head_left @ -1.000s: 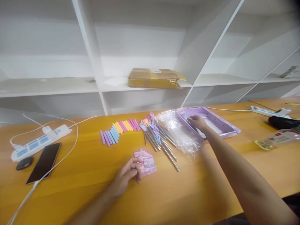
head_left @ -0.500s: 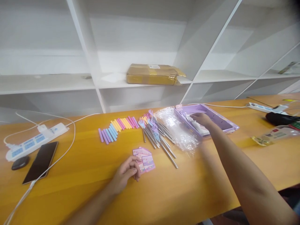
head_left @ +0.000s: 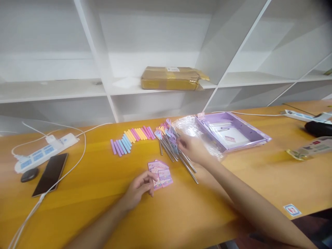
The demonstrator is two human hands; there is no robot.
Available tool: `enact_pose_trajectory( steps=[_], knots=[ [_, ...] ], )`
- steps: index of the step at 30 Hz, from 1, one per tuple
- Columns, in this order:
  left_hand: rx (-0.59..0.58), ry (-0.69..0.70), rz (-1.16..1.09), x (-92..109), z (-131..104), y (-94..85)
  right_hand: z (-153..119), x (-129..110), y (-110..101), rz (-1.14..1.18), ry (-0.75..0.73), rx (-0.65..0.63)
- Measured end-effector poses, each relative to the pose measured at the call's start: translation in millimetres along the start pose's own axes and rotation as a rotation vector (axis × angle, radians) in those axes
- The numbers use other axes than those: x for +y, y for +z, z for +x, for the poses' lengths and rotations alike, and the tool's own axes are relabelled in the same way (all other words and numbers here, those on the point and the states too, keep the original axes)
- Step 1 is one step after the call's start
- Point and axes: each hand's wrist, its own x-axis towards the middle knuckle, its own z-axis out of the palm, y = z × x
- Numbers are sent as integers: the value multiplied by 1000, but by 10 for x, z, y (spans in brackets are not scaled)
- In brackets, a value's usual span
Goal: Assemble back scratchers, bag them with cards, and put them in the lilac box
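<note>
My left hand (head_left: 141, 186) rests on the table with loosely bent fingers, holding nothing I can see. Its fingertips lie at the edge of some pink printed cards (head_left: 164, 175). My right hand (head_left: 190, 148) is slightly blurred over the right side of a pile of back scratchers (head_left: 166, 145) with metal rods and pastel hand-shaped heads. Its fingers are pinched together; whatever they hold is hidden. Purple, blue, yellow and pink sticks (head_left: 133, 137) lie in a row left of the pile. Clear plastic bags (head_left: 190, 125) sit between the pile and a purple tray (head_left: 255, 140).
Inside the tray are a small metal rod (head_left: 223, 129) and a pink card (head_left: 230, 139). At left lie a power strip (head_left: 46, 152), a phone (head_left: 50, 174), a dark mouse (head_left: 29, 175) and white cables. A cardboard box (head_left: 171, 79) stands on the shelf behind.
My right hand has left the purple tray and moved left to the back scratchers. My left hand stays by the cards. The view has shifted slightly.
</note>
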Motion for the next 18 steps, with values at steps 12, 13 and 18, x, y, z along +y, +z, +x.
enact_pose_trajectory(
  steps=[12,13,18],
  knots=[
    [1,-2,-63,-18,-6,1,408,-434,475,-288,73,-273],
    [4,-3,-64,-22,-6,0,399,-447,488,-300,81,-283],
    [2,-13,-67,-23,-7,-20,395,-415,406,-315,95,-335]
  ],
)
